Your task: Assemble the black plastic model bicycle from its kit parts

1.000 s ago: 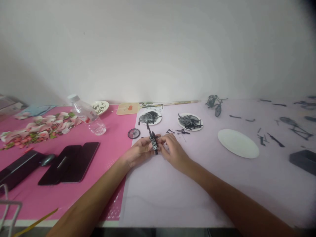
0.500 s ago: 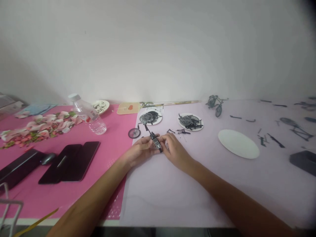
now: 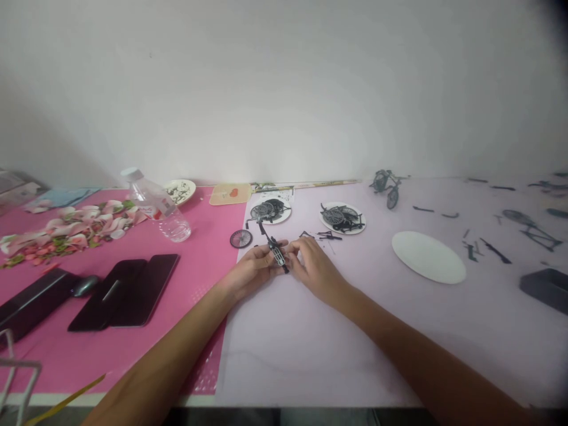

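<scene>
Held up over the paper sheet is a small black model bicycle, partly built, with its handlebar end pointing away from me. My left hand is closed around its left side. My right hand pinches at its right side; whether a small part sits between those fingertips is too small to tell. A loose spoked wheel lies just beyond my left hand. Thin black parts rest past my right hand. Two white plates, a left one and a right one, carry piles of black bicycle pieces.
A finished-looking model bicycle stands near the wall. To the right are a bare white plate and scattered black parts. On the pink cover at left lie a tilted plastic bottle, dark phones or tablets and artificial petals.
The model bicycle has tilted slightly and shifted a little left in my hands. The right fingertips have moved slightly against its side. The rest of the table looks the same.
</scene>
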A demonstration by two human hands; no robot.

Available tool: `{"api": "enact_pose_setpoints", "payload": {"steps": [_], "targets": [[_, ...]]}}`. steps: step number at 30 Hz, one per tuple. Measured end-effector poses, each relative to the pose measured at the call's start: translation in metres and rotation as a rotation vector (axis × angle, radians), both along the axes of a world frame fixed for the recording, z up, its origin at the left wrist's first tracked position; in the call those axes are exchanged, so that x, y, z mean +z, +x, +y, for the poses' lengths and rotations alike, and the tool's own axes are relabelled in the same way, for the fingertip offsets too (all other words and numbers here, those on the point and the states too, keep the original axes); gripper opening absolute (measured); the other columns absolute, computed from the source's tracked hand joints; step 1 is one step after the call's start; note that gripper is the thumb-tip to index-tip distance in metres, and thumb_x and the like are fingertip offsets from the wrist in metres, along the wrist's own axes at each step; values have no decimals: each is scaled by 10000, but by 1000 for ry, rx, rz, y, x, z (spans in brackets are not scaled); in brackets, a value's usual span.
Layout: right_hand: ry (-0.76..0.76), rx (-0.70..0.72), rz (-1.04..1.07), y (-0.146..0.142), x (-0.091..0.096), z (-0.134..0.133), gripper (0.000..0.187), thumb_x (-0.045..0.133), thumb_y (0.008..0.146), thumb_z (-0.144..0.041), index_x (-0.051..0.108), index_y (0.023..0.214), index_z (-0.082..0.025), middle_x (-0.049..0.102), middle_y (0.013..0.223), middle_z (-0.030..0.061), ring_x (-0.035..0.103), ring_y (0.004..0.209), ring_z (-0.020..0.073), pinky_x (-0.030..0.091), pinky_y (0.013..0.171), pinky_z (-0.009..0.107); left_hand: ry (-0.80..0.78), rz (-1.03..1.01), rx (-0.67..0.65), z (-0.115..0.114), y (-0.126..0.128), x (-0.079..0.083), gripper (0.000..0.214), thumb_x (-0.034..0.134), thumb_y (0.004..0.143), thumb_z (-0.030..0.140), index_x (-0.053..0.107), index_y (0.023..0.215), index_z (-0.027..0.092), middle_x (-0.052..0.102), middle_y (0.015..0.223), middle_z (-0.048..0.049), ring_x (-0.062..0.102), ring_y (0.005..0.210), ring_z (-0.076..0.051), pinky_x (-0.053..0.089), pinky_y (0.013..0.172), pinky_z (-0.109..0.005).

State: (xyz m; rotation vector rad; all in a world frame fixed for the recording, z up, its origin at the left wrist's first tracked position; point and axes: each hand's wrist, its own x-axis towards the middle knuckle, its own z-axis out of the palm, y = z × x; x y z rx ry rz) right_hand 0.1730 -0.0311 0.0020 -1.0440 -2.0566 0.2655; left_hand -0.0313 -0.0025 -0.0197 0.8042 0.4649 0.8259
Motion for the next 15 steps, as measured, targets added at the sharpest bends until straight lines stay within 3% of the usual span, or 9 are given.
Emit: {"api": "enact_pose_setpoints", "payload": {"steps": [5, 15], "targets": [[-50, 54, 58, 2, 6, -3, 186, 523, 1025, -142, 560, 1175, -245, 669, 1120, 87, 608, 1048, 263, 503, 955, 472, 16, -1, 8, 0, 0, 1, 376, 799, 884, 264, 740, 1227, 124, 751, 1205, -188, 709, 1127, -292, 489, 1049, -461], [17, 54, -22, 2, -2, 5, 169, 502, 1013, -90, 559, 1048, -245, 662, 1039, 80, 576, 1014, 275, 504, 899, 471, -1, -16, -8, -1, 1, 4, 371, 810, 873, 256, 750, 1214, 122, 768, 1053, -142, 709, 950, -212, 492, 964, -373]]}}
